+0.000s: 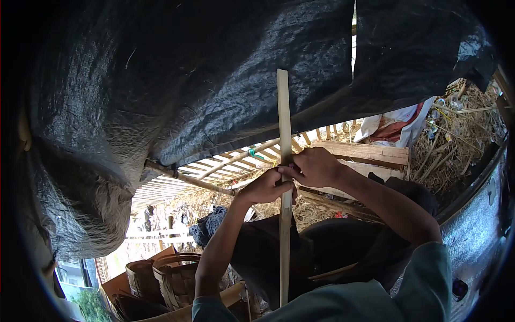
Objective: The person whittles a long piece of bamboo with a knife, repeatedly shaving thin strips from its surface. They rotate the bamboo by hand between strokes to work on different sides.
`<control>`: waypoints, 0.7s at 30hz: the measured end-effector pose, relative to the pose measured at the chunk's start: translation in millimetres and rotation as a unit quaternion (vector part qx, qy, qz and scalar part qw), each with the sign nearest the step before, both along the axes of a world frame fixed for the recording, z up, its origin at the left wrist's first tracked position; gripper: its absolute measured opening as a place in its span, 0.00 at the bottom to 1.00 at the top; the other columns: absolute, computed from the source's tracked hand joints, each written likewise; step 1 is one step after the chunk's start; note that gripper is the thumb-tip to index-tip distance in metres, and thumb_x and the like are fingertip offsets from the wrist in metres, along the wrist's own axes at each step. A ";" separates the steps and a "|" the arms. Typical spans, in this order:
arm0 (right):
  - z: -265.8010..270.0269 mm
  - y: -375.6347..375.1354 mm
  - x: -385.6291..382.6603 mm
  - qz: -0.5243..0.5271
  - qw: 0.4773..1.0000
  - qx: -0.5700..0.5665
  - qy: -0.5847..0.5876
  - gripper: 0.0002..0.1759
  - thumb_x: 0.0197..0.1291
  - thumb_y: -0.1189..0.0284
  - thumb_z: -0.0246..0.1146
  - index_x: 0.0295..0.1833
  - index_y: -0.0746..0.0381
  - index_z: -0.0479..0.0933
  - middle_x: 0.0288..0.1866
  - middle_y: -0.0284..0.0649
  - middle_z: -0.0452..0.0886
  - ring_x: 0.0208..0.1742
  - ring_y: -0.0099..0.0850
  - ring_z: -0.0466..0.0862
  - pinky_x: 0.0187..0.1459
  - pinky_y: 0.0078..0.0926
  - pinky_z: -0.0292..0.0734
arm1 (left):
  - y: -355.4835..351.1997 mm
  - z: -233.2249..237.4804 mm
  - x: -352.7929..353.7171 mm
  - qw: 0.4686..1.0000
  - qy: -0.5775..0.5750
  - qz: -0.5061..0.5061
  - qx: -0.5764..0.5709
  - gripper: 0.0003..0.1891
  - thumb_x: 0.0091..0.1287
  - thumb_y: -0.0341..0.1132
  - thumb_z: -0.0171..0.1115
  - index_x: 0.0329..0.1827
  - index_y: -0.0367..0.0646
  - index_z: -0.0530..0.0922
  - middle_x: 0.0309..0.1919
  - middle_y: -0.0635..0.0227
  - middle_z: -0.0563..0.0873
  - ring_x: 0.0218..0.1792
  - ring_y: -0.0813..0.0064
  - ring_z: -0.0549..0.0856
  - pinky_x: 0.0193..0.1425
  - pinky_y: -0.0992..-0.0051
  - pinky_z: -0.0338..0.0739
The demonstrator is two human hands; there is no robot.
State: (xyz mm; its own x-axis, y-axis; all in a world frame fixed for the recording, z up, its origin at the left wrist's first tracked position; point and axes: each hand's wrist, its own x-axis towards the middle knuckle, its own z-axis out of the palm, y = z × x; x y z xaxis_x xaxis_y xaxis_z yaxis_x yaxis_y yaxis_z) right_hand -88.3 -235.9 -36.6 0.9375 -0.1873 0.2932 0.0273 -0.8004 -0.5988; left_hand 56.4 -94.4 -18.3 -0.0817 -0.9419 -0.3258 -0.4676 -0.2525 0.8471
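1. Bamboo strip (283, 118): a long, thin, pale slat. You hold it upright in front of you, its top against the black tarp (214, 80) and its lower end down between your knees. Stood on end like this, its whole length clears your lap and lies in your line of sight.
2. Your left hand (265, 188) is closed around the strip near its middle, fingers wrapped from the left side. This looks like the steadying grip.
3. Your right hand (316, 166) is also closed on the strip, just above the left and touching it, with the fingertips pinched at the strip's edge. With the hands this close together, the stretch between them probably cannot flex.
4. Your dark trousers (332, 241) lie behind the lower half of the strip; I cannot tell whether the strip rests on them.
5. Beyond the hands are a slatted bamboo frame (225, 166) and a wooden plank (365, 153), both well apart from the strip.
6. Farther out, woven baskets (177, 273) stand at lower left. A straw pile (456, 139) and a white sack (397, 123) lie at upper right.
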 end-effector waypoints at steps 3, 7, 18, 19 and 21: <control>4.2 0.4 -6.0 -0.004 0.999 -0.049 -0.018 0.22 0.65 0.54 0.56 0.32 0.63 0.79 0.15 0.44 0.76 0.18 0.41 0.80 0.21 0.36 0.75 | -7.1 11.3 -9.1 0.999 0.048 0.015 0.009 0.10 0.71 0.30 0.48 0.49 0.38 0.75 0.32 0.64 0.84 0.35 0.75 0.86 0.42 0.72 0.79; -13.8 4.5 -5.2 -0.020 0.997 -0.066 -0.036 0.21 0.66 0.55 0.55 0.30 0.62 0.79 0.14 0.44 0.76 0.18 0.41 0.80 0.21 0.36 0.75 | -6.7 19.4 -18.4 0.992 0.075 0.072 0.069 0.09 0.71 0.29 0.47 0.45 0.38 0.76 0.29 0.64 0.83 0.33 0.73 0.86 0.42 0.72 0.79; -16.5 -23.6 14.8 -0.082 0.991 -0.108 0.018 0.29 0.66 0.46 0.50 0.29 0.59 0.80 0.21 0.45 0.81 0.25 0.44 0.84 0.30 0.43 0.79 | -5.2 -3.5 -4.5 0.993 0.020 0.089 0.069 0.11 0.70 0.32 0.52 0.52 0.37 0.68 0.34 0.63 0.84 0.37 0.74 0.85 0.45 0.71 0.78; -18.7 -32.1 21.9 -0.114 0.987 -0.110 0.031 0.29 0.66 0.46 0.50 0.28 0.59 0.80 0.22 0.45 0.81 0.25 0.45 0.84 0.30 0.43 0.80 | -5.0 -3.9 -5.0 0.994 -0.004 0.086 0.070 0.11 0.71 0.32 0.52 0.51 0.37 0.68 0.34 0.63 0.84 0.37 0.74 0.85 0.45 0.71 0.78; -23.5 -47.9 30.7 -0.141 0.980 -0.133 0.053 0.28 0.66 0.48 0.50 0.30 0.60 0.80 0.23 0.46 0.82 0.27 0.45 0.84 0.31 0.45 0.80 | -6.6 -7.0 -1.7 0.993 -0.056 0.079 0.068 0.11 0.71 0.34 0.53 0.49 0.35 0.69 0.35 0.63 0.84 0.37 0.74 0.86 0.45 0.72 0.78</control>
